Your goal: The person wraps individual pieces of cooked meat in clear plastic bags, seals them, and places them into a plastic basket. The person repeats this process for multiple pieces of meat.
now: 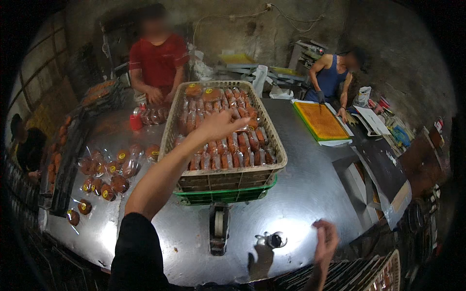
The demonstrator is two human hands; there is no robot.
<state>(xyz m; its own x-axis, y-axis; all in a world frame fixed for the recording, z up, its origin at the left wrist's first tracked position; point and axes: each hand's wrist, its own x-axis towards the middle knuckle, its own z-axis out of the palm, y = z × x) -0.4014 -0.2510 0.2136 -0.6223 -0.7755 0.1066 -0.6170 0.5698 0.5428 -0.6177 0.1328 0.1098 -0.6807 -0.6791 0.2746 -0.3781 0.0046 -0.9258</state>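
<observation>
My left hand (224, 125) reaches over a plastic crate (168, 136) packed with rows of brown baked cakes in clear wrappers (227, 151). Its fingers stretch to the right, just above or touching a wrapped cake; the palm side is hidden. Two round cakes with yellow labels (212, 94) lie flat at the crate's far end. A green crate (233, 195) sits underneath. My right hand (325, 236), loosely bent and slightly blurred, is over the near right of the metal table (298, 196), with nothing visible in it. Left of it lies a tape roll (276, 240).
Loose wrapped cakes (109, 169) lie on the left. A tape dispenser (218, 229) stands in front of the crates. Across the table, a person in red (158, 62) handles wrapped cakes; another in a blue vest (331, 76) works at a yellow sheet cake (320, 120). Another crate (387, 272) is lower right.
</observation>
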